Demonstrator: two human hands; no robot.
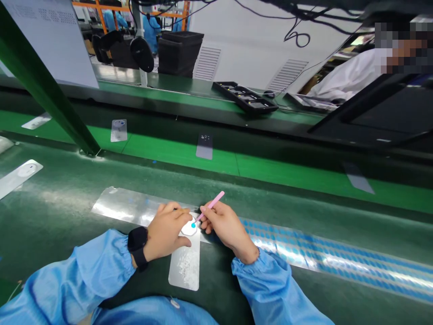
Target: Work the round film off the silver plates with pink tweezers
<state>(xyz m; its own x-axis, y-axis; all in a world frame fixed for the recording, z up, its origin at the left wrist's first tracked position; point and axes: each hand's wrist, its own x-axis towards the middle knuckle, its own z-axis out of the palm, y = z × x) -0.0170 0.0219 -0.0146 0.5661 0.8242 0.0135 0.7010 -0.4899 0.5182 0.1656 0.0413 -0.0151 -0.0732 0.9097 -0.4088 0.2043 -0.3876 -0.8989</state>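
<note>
My left hand [165,230], with a black smartwatch [137,246] on its wrist, rests over a silver rectangular plate [185,268]. Its thumb and fingers flank a small white oval piece [188,228] on that plate. My right hand [225,223] pinches a slim pink tool [211,206], whose cyan tip [193,225] touches the white piece. A wide shiny sheet [128,205] lies under and behind the hands. A strip of blue-patterned film [321,257] stretches off to the right.
The hands work on a dark green bench mat. Beyond it, several silver plates [119,130] lie on a green conveyor belt [176,151]. A black tray [245,98] sits farther back, a person in white [348,76] is at the right, and a green post [43,76] slants at the left.
</note>
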